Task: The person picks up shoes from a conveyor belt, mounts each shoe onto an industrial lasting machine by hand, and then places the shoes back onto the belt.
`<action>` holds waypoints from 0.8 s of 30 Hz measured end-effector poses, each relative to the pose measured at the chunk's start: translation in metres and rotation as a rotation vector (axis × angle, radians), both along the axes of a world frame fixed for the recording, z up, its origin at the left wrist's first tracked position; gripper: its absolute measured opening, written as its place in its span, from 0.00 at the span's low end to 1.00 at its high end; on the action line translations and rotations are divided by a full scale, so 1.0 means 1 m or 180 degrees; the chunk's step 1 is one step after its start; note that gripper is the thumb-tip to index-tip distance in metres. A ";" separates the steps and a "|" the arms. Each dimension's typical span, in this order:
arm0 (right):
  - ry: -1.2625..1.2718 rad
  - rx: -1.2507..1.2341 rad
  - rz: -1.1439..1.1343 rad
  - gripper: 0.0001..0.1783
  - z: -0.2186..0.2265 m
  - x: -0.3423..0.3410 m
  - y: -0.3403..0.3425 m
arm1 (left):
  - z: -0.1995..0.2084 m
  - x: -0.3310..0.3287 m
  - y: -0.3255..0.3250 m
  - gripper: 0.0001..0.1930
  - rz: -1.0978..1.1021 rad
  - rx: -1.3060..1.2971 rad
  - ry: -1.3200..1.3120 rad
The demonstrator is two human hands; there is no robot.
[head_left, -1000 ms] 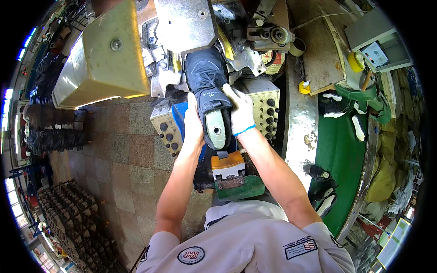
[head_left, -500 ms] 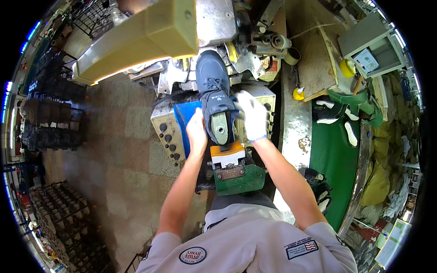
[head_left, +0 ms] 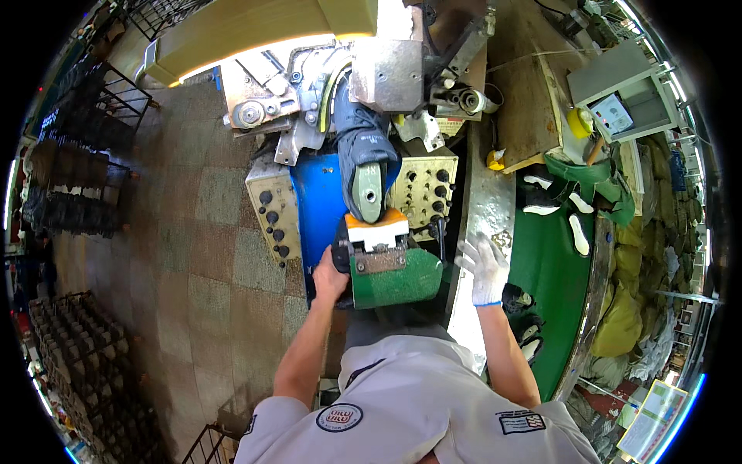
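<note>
A dark blue-grey shoe upper (head_left: 362, 127) sits on a green shoe last (head_left: 370, 193), its toe end under the metal plate of a machine (head_left: 388, 73). The heel end rests near an orange-and-white support block (head_left: 376, 230) above a green machine cover (head_left: 396, 278). My bare left hand (head_left: 328, 280) is closed on a black part (head_left: 341, 251) at the left side of that cover; some fingers are hidden. To the right, my white-gloved right hand (head_left: 485, 271) holds nothing, fingers spread, over a metal ledge (head_left: 488, 193).
Control boxes with black knobs (head_left: 272, 216) flank a blue panel (head_left: 315, 185). A green conveyor belt (head_left: 545, 286) on the right carries several dark shoes with white soles (head_left: 579, 235). Overhead, a yellow machine arm (head_left: 263, 35) crosses the view. Racks (head_left: 81, 363) stand on the left floor.
The shoe's toe has gone under the machine's metal parts, which have closed about it. My left hand has moved from the shoe down to the black part; my right hand has swung away right.
</note>
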State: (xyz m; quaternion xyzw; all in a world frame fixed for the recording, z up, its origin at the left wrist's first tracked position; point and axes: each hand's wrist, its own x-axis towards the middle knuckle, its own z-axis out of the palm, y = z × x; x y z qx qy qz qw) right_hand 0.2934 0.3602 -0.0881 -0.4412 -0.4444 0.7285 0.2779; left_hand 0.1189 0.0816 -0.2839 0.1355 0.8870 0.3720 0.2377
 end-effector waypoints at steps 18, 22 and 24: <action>0.2359 -0.1623 0.0713 0.32 0.092 -0.047 -0.067 | 0.255 0.040 0.009 0.24 -0.0030 0.2722 -0.2848; 0.1547 -0.0964 0.0023 0.21 0.066 0.024 0.024 | 0.294 0.043 0.083 0.10 0.0461 0.1598 0.0185; 0.0797 -0.0805 -0.0368 0.21 0.034 0.085 0.062 | 0.284 0.011 0.085 0.13 0.0650 0.1354 0.1472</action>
